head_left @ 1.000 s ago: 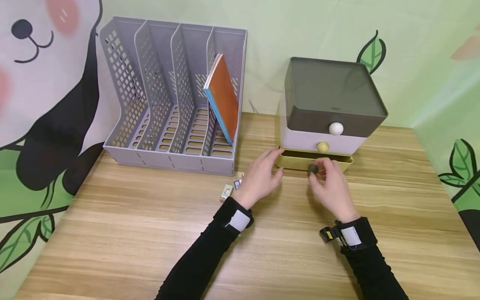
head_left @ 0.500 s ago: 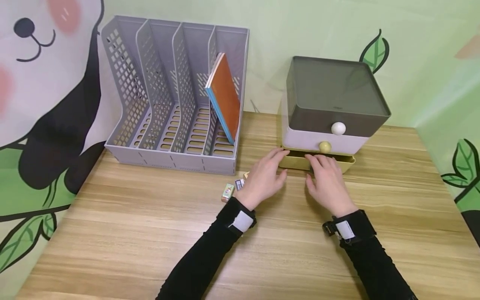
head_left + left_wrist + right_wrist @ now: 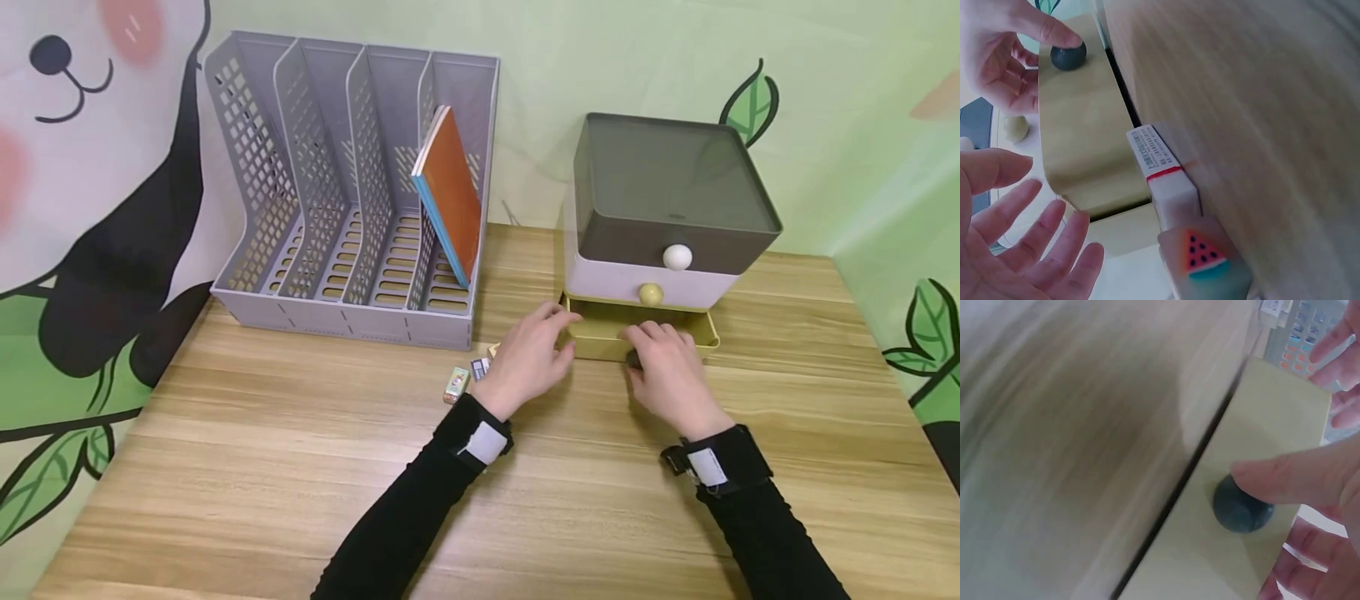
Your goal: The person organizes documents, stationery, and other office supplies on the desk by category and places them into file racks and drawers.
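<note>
The lowest drawer [image 3: 598, 347] of the small cabinet is yellow and stands partly pulled out, its visible inside bare. My right hand [image 3: 667, 371] grips its front panel: the thumb presses on the dark round knob [image 3: 1238, 512] while the other fingers hook over the top rim. Near the drawer's left front corner is my left hand [image 3: 528, 358], fingers loosely spread and nothing held. Beside that hand lie small erasers, one with a barcode sleeve [image 3: 1151, 150] and one with a watermelon picture [image 3: 1205, 256]. In the head view the left hand partly covers them.
The cabinet's dark top drawer [image 3: 637, 242] has a white knob and the pale middle one [image 3: 600, 279] a yellow knob. A grey file rack [image 3: 345, 321] stands at the back left, holding an orange-covered book [image 3: 452, 192]. Wooden tabletop [image 3: 225, 467] spreads in front.
The right hand has gone from pinching the knob to hooking the rim, then moved toward the body. The drawer has slid further out with it. The left hand has stayed nearly in place.
</note>
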Available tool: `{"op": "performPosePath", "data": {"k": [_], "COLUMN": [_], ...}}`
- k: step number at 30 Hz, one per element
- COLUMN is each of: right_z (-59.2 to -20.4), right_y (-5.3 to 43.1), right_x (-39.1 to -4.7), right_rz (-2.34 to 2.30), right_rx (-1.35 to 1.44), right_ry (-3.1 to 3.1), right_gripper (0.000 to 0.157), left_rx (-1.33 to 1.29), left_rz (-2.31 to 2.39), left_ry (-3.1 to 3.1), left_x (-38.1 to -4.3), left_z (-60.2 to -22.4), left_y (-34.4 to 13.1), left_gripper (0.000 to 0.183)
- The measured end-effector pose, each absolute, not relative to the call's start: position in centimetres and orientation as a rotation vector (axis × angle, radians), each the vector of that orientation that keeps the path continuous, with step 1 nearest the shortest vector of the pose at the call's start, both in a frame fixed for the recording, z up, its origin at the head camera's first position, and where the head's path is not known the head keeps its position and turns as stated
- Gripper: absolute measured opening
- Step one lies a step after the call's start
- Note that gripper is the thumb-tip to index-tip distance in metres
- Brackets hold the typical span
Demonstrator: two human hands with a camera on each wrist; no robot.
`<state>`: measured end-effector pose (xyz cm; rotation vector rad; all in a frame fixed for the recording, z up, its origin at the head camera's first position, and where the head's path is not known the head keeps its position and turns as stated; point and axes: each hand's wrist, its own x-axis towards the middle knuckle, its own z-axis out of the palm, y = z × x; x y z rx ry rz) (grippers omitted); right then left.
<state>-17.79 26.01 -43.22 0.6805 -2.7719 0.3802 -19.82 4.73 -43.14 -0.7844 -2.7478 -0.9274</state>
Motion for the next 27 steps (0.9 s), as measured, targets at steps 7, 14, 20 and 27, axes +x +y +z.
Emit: {"op": "performPosePath", "data": {"k": [7,14,20,27], "right_z": [-42.1,-41.3,-40.8,-40.6], "right_y": [26.3,26.2,26.0,25.8], "right_x": [-16.6,-15.2,-14.3,-13.9], "right_rz": [0.379,0.414,0.457,0.479], "right_rx": [0.745,0.822,0.852,0.872], "right_ry": [-2.865,-2.942,-3.003,-3.046], "right_gripper": [0.041,0.038,0.036,0.033], "left_rx": [-0.863,-0.988,-1.078,-1.144], "left_rz": [-0.859,-0.782,-0.703,-0.667], "left_ry": [-2.804,-2.876,-2.913,-2.957], "left_x": [-19.8,-19.4,-19.0,-18.7], "left_z": [-43.0,-42.2,-41.6,-40.9], "left_y": [4.6,4.4,4.2,4.1], "left_gripper": [0.017,0.016,0.015,0.024]}}
